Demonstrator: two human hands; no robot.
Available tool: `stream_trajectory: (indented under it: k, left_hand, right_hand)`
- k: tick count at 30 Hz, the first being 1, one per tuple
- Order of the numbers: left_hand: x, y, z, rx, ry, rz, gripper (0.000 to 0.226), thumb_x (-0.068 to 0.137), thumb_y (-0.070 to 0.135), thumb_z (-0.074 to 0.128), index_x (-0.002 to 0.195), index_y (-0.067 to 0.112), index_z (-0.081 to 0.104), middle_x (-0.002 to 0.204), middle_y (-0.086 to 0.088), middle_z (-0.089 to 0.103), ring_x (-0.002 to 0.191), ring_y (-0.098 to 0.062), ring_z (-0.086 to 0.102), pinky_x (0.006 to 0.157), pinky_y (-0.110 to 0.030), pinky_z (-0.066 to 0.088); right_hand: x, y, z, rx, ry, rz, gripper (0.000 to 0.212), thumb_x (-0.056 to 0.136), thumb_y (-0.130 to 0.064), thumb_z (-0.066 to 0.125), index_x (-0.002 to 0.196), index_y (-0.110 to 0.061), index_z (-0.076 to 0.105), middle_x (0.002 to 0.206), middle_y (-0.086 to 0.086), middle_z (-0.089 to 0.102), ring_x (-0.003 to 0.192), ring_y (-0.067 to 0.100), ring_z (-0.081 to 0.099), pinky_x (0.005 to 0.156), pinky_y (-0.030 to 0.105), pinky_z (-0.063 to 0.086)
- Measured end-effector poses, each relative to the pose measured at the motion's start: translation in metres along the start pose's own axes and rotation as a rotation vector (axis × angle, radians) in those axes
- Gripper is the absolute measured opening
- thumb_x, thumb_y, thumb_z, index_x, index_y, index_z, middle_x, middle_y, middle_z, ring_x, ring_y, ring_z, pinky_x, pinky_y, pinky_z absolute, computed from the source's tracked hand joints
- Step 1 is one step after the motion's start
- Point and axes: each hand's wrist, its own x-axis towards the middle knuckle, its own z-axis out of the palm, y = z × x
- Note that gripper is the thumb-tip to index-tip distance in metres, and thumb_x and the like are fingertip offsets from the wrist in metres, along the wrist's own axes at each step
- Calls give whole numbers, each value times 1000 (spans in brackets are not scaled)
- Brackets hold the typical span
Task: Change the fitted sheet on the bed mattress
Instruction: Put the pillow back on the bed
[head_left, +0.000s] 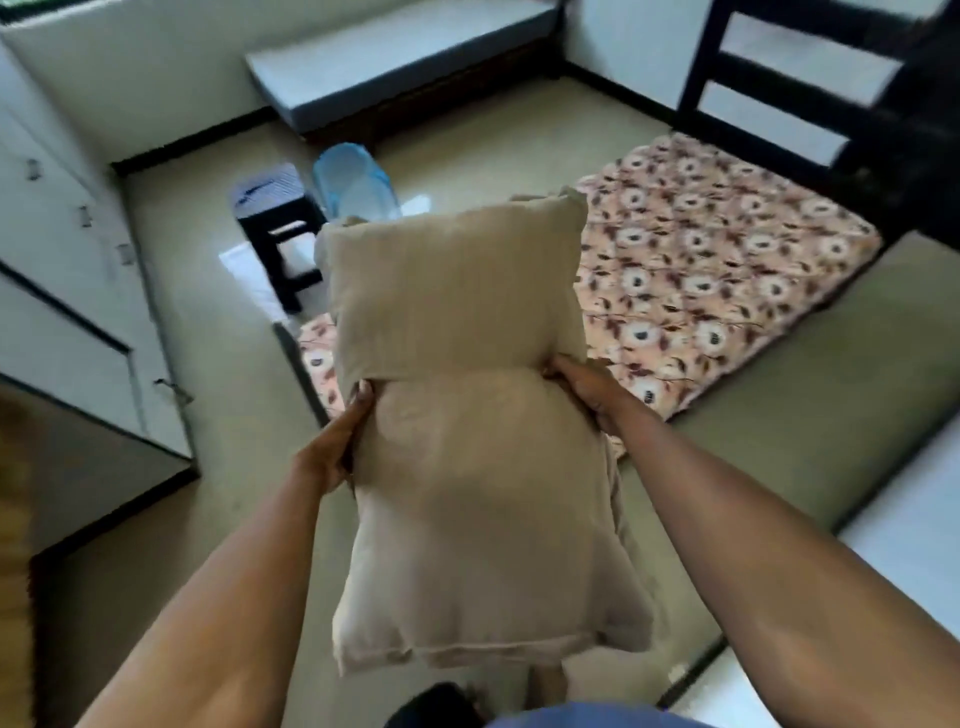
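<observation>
Clearly both hands are busy: the left hand (337, 447) and the right hand (582, 389) press in on opposite sides of two stacked beige pillows (467, 415), each grip closed on the stack about where the upper pillow meets the lower one, in the centre of the frame. The mattress (779, 415), in a plain olive fitted sheet, runs from centre right to lower right, with a floral quilt (727, 270) spread on its far part near the dark headboard (779, 78) at upper right. The main risk is the squeeze itself — the pillows are soft and held only by side pressure, so the upper one could slide forward off the lower and drop to the floor (218, 364). The stack also hides the ground straight ahead, where a dark stool (275, 228) and a blue plastic item (358, 176) stand just beyond it in the upper middle; walking that way blind could mean a stumble. Setting the pillows back on the bed would only leave them in the way of stripping the sheet — and the quilt, I judge, still has to come off too.
</observation>
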Motion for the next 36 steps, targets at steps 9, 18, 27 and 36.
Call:
stream_trajectory:
  k: [9,18,27,36]
  left_hand:
    - [154,65,193,8,-258,-76,89,62,83,73,128,25,65,117,-6,76,108,-24,72,100,-43,53]
    - [258,155,388,71,-454,-109,58,88,68,60,121,21,70,114,-12,76,99,-28,74,82,-40,61]
    - [358,207,636,136,-518,-90,53,95,64,51,124,22,68,107,-10,78,90,-23,76,75,-35,62]
    - [446,244,830,31,-430,-167,57,94,66,51,120,20,70,106,-12,77,86,-25,77,73,-36,63]
  right_hand:
    - [97,-32,-184,77,226,97,40,49,-40,76,83,-19,77,89,9,75,82,27,67,74,36,50]
    - [151,-92,-341,187,422,147,42,53,-37,70,88,-15,73,80,12,69,68,26,63,59,29,45]
    - [262,-98,-557,237,585,174,41,49,-44,71,78,-17,79,84,9,75,80,29,67,71,36,48]
    - [416,-166,-764,71,501,197,50,41,-50,71,80,-21,82,91,8,78,89,32,71,88,45,58]
